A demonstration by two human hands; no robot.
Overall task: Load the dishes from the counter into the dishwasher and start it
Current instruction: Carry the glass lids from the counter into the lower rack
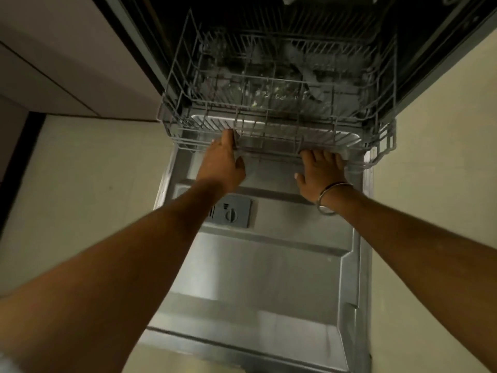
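Both hands at front rail of lower rack (pixel 279 146). Left hand (pixel 222 164) fingers seem curled on rail, blurry. Right hand (pixel 321 170) fingers straight under rail. Rack's long side runs across, straight ahead of fingers, both hands equally near.

The single head view looks steeply down, from close above, onto the open dishwasher door (pixel 269 265).
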